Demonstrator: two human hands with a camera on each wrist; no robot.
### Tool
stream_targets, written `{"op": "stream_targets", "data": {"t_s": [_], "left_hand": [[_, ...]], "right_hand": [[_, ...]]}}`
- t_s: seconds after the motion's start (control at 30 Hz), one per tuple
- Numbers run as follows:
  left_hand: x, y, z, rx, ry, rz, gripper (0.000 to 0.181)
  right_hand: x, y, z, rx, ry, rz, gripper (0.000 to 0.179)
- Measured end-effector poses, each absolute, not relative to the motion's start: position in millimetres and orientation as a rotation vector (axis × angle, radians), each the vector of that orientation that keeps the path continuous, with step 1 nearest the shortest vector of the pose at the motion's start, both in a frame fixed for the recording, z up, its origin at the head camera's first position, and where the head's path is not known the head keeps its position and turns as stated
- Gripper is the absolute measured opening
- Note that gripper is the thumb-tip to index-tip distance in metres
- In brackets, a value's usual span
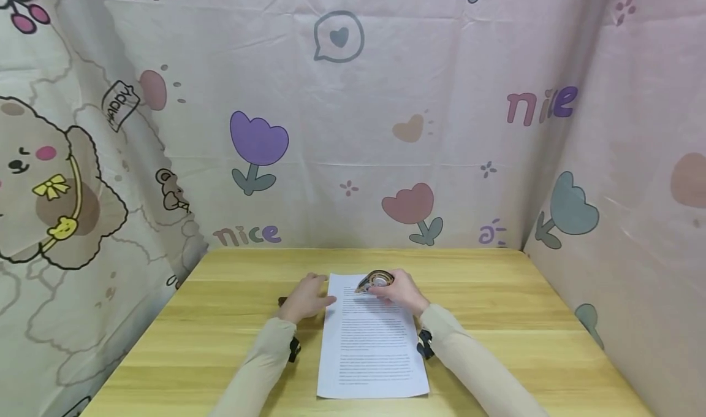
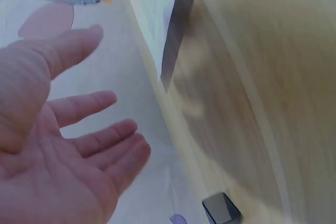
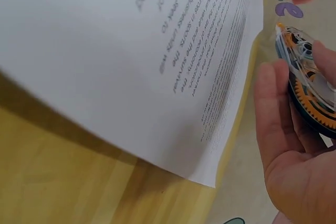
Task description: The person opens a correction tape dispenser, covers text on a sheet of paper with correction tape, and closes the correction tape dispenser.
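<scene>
My right hand [image 1: 401, 291] holds a correction tape [image 1: 380, 279] over the top part of a printed sheet of paper [image 1: 375, 343]. In the right wrist view, the clear-shelled correction tape [image 3: 310, 72] shows orange gears, with the thumb on one side and fingers [image 3: 273, 114] behind it. Its orange tip points away from the palm; contact with the paper cannot be told. My left hand [image 1: 305, 297] is by the sheet's upper left edge, its thumb reaching toward the paper. The left wrist view shows this hand [image 2: 68, 114] with spread, relaxed fingers and nothing in them.
A small dark object [image 1: 282, 301], partly hidden behind the left hand, lies on the wooden table [image 1: 220, 343]; the left wrist view shows it as a dark block [image 2: 221, 208]. A printed curtain [image 1: 342, 129] hangs behind the table and along both sides.
</scene>
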State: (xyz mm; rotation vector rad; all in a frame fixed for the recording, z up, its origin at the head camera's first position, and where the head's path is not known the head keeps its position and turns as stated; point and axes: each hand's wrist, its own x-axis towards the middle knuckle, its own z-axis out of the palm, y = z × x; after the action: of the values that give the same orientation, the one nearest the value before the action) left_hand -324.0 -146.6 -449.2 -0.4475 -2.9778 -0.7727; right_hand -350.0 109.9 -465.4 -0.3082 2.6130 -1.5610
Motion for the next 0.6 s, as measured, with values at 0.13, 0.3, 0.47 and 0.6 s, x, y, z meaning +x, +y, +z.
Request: {"op": "stream_targets", "data": {"t_s": [0.13, 0.3, 0.47, 0.6], "left_hand": [[-325, -138, -451, -0.547, -3.014, -0.77, 0.065], [-327, -130, -458, -0.627, -3.072, -0.742, 0.076], [-328, -124, -461, -0.665, -3.129, -0.693, 0.089], [-329, -120, -463, -0.658, -3.184, -0.658, 0.097]], "right_hand": [[-351, 107, -465, -0.288, 2.595, -1.58, 0.039], [-354, 107, -472, -0.308, 2.64, -1.525, 0.036], [-356, 107, -474, -0.325, 2.69, -1.46, 0.036], [-356, 107, -473, -0.314, 2.677, -1.46, 0.039]]}}
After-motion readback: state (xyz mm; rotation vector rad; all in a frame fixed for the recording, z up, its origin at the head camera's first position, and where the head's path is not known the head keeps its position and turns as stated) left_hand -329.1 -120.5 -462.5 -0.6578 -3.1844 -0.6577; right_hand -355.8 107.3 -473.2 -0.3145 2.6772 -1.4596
